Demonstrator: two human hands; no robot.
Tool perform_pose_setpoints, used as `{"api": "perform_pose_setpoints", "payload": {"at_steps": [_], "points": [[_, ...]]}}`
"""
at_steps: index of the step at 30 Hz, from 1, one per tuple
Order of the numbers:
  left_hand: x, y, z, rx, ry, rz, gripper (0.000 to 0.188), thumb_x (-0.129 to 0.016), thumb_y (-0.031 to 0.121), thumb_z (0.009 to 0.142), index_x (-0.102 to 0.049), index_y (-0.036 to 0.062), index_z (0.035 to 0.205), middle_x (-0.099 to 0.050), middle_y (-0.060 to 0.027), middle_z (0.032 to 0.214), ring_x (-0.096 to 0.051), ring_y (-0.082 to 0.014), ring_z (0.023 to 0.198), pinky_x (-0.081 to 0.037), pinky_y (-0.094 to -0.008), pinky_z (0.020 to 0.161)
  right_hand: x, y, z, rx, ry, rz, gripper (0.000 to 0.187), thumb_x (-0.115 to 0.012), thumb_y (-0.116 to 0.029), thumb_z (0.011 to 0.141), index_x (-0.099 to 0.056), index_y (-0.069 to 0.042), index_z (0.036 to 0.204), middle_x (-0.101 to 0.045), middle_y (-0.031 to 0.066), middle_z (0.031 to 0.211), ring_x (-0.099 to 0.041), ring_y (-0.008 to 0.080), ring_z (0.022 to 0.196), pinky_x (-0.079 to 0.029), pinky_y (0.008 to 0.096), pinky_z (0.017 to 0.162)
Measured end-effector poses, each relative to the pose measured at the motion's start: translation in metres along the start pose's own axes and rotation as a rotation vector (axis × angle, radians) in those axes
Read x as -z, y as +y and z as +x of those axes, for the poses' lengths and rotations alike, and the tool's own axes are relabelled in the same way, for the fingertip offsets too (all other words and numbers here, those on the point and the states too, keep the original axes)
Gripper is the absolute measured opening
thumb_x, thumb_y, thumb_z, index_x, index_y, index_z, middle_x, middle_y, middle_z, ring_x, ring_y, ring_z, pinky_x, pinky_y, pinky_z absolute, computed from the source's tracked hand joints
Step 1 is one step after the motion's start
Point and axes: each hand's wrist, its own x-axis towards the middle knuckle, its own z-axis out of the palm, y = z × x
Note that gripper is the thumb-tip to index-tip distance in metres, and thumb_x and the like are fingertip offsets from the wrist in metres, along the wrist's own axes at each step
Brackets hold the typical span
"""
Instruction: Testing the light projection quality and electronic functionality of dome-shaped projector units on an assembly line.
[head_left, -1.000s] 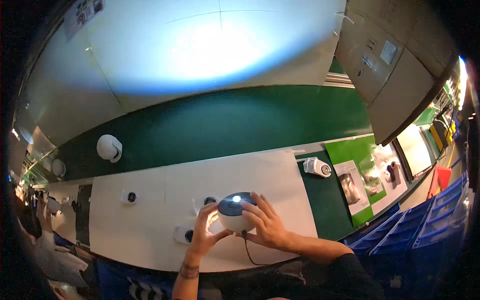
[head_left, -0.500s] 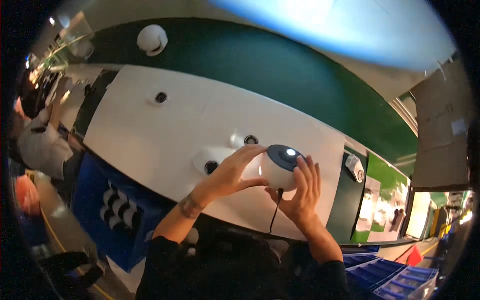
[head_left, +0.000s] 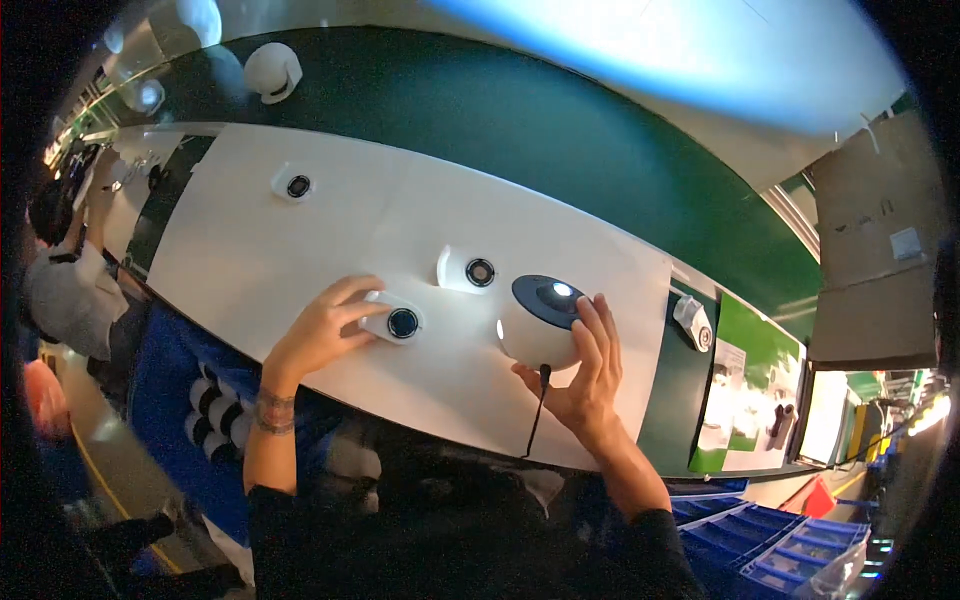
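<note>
My left hand [head_left: 325, 325] pinches the left end of a white camera-like unit [head_left: 378, 326] with a round black lens, which lies on the white worktop [head_left: 230, 290]. My right hand [head_left: 585, 375] grips the right side of a ball-shaped white device [head_left: 535, 343]. That device has a dark grey face with a bright lit spot, and a black cable [head_left: 537, 415] hangs from its near side. Between the two hands, a little farther off, lies another white lens unit [head_left: 455, 268], touched by neither. A third one [head_left: 293, 188] sits toward the far left.
A white rounded piece [head_left: 272, 72] stands on the green surface [head_left: 400, 90] at the back. Another white unit [head_left: 692, 322] lies right of the worktop, near printed sheets [head_left: 735, 390]. Blue bins [head_left: 770, 540] are at lower right. At left, a co-worker [head_left: 75, 290] sits beside a blue crate [head_left: 165, 400].
My left hand has left the ball-shaped device, moved left and taken hold of the lens unit. My right hand keeps the ball-shaped device, now slightly farther left in view.
</note>
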Motion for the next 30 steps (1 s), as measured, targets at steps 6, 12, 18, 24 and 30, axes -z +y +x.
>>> {"api": "perform_pose_setpoints", "payload": {"at_steps": [6, 12, 18, 24, 30], "points": [[0.0, 0.006, -0.003, 0.015, 0.067, -0.005, 0.046, -0.085, 0.004, 0.077, -0.076, 0.0096, 0.122, -0.061, -0.0102, 0.141, -0.062, -0.0301, 0.127, -0.054, -0.0412, 0.107, 0.001, 0.001, 0.0, 0.016, -0.004, 0.0, 0.101, -0.096, -0.035, 0.071, -0.038, -0.001, 0.147, -0.053, 0.0293, 0.148, -0.052, 0.0553, 0.135, -0.049, 0.0604, 0.109], [-0.017, 0.034, 0.022, -0.045, 0.071, -0.224, 0.043, -0.087, 0.018, 0.081, -0.076, 0.0074, 0.122, -0.063, -0.012, 0.133, -0.064, -0.029, 0.119, -0.053, -0.0382, 0.103, 0.001, 0.001, 0.0, 0.001, -0.001, 0.027, 0.099, -0.096, -0.033, 0.071, -0.039, -0.001, 0.145, -0.052, 0.0297, 0.147, -0.052, 0.056, 0.135, -0.051, 0.0611, 0.107], [-0.06, 0.046, 0.059, -0.116, 0.116, -0.357, 0.04, -0.087, 0.017, 0.083, -0.076, 0.006, 0.12, -0.069, -0.0135, 0.126, -0.069, -0.0304, 0.112, -0.055, -0.0382, 0.097, -0.001, 0.004, -0.004, -0.004, 0.011, 0.08, 0.094, -0.095, -0.032, 0.072, -0.042, -0.001, 0.143, -0.051, 0.0283, 0.149, -0.049, 0.0551, 0.138, -0.048, 0.0628, 0.11], [-0.085, 0.057, 0.067, -0.176, 0.183, -0.098, 0.064, -0.085, 0.024, 0.087, -0.062, 0.0057, 0.144, -0.071, -0.0157, 0.124, -0.072, -0.0313, 0.109, -0.057, -0.0394, 0.093, 0.001, 0.006, -0.002, -0.001, -0.03, 0.058, 0.092, -0.094, -0.034, 0.074, -0.042, 0.0, 0.141, -0.049, 0.0291, 0.151, -0.048, 0.0541, 0.14, -0.046, 0.0629, 0.113], [-0.126, 0.091, 0.07, -0.106, 0.156, -0.666, 0.105, -0.081, 0.036, 0.093, -0.015, -0.0069, 0.163, -0.056, -0.0235, 0.147, -0.059, -0.0244, 0.131, -0.049, -0.0381, 0.11, 0.002, 0.004, 0.0, -0.025, -0.053, 0.047, 0.075, -0.087, -0.039, 0.08, -0.052, 0.001, 0.133, -0.048, 0.0269, 0.154, -0.046, 0.0509, 0.142, -0.044, 0.0616, 0.113]]}}
